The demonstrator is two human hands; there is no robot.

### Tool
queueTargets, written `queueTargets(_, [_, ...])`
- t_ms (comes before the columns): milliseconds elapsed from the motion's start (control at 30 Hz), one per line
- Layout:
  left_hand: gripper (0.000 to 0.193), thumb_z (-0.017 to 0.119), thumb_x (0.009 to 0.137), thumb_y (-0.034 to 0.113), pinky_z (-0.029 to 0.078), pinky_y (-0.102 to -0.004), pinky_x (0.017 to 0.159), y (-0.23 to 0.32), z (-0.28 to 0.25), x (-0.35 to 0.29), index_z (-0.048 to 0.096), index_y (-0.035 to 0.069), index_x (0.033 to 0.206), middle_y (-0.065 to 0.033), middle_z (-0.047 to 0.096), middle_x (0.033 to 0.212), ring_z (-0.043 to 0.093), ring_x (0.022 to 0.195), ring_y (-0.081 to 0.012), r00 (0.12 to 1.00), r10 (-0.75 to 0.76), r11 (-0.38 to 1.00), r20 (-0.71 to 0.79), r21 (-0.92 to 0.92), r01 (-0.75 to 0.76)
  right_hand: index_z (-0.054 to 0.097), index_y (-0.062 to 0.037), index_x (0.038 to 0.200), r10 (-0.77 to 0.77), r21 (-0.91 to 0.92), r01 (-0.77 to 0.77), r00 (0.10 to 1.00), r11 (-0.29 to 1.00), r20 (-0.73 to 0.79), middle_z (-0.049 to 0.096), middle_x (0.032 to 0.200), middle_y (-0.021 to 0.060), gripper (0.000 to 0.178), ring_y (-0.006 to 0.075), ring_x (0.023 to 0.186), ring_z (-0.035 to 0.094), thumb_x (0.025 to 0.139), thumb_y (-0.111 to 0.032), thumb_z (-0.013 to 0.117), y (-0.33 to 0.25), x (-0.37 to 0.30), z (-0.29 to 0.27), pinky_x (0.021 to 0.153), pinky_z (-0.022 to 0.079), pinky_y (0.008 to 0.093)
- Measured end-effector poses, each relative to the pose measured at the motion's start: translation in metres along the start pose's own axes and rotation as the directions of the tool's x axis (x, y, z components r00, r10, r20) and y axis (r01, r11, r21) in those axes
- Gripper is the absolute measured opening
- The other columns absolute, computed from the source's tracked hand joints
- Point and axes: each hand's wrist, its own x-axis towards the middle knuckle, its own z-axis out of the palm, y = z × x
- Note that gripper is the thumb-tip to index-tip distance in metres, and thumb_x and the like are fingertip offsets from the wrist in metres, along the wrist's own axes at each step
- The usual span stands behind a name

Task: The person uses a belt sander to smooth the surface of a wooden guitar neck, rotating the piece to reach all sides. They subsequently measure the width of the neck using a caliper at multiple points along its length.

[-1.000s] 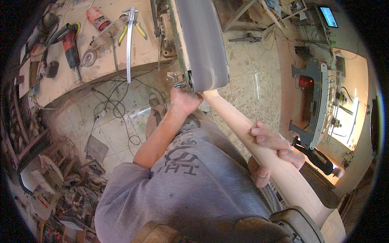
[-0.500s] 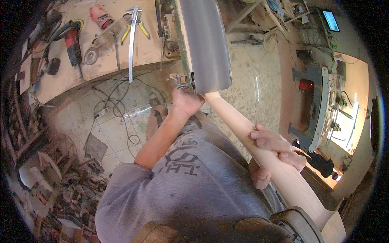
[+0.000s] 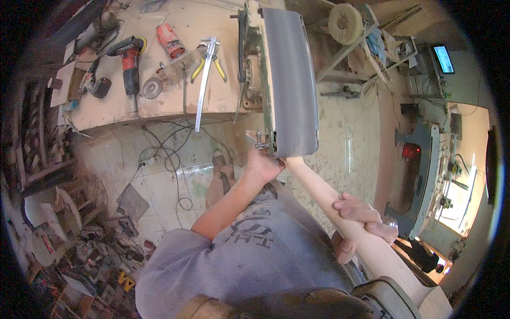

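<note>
A long, pale, shaped piece of wood [image 3: 319,186] runs diagonally, its narrow end against the lower end of a belt sander's grey belt [image 3: 291,80]. My right hand [image 3: 366,220] is closed around its middle, thumb on the near side and fingers over the top. Beside the sander's lower end, my left hand [image 3: 265,166] is closed at the narrow tip; its fingertips are partly hidden there. The wood broadens toward me and ends in a curved cut at lower right.
On the workbench [image 3: 170,101] at upper left lie a red-and-black angle grinder [image 3: 130,69], a red power tool [image 3: 170,41], a caliper [image 3: 206,85] and yellow-handled pliers [image 3: 220,69]. Cables [image 3: 169,154] trail over the tiled floor. A grey machine [image 3: 419,175] stands at right.
The view has tilted, so the bench and sander appear lower and farther right. Both hands keep their hold, and the wood's narrow end stays at the belt.
</note>
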Motion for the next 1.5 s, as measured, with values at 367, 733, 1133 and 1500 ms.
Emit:
queueTargets(367, [0.043,0.032,0.099,0.036,0.046,-0.0452,0.098,0.001,0.012,-0.017,0.054,0.007,0.122,-0.0115,0.059,0.122,0.058,0.111,-0.0270,0.998,0.038,0.994,0.048,0.101,-0.043,0.032,-0.0108,0.117,-0.076,0.046,0.077,0.997,0.996,-0.020,0.060,0.091,0.0219,0.043,0.0364,0.087,0.065,0.085,-0.014,0.060,0.010,-0.001,0.005,0.091,0.048,0.0590])
queueTargets(733, [0.040,0.034,0.097,0.034,0.047,-0.0433,0.096,0.002,-0.006,0.002,0.055,0.010,0.121,-0.0092,0.060,0.121,0.057,0.111,-0.0256,0.998,-0.009,1.000,0.069,0.018,0.007,0.031,-0.0102,0.108,-0.050,0.005,0.052,0.983,0.999,-0.177,0.061,0.086,0.0208,0.043,0.0324,0.079,0.065,0.085,-0.023,0.065,0.012,-0.009,0.011,0.086,0.052,0.0544])
queueTargets(1133, [0.047,0.036,0.099,0.042,0.045,-0.0425,0.101,-0.002,-0.003,-0.010,0.052,0.006,0.125,-0.0102,0.060,0.121,0.056,0.113,-0.0258,0.991,0.011,1.000,0.132,0.024,-0.014,0.035,-0.0111,0.113,-0.009,0.104,0.026,0.986,0.994,-0.165,0.059,0.087,0.0197,0.044,0.0299,0.081,0.061,0.087,-0.024,0.068,-0.005,-0.008,0.016,0.075,0.052,0.0529])
queueTargets(1500, [0.040,0.041,0.097,0.041,0.052,-0.0357,0.083,0.004,-0.012,-0.001,0.057,0.007,0.111,-0.0068,0.063,0.107,0.061,0.099,-0.0214,0.993,0.078,0.992,0.092,0.092,-0.086,0.034,-0.0090,0.116,-0.077,0.120,0.090,0.991,0.989,-0.114,0.058,0.088,0.0205,0.042,0.0343,0.082,0.062,0.089,-0.021,0.063,0.010,-0.006,0.019,0.074,0.053,0.0545])
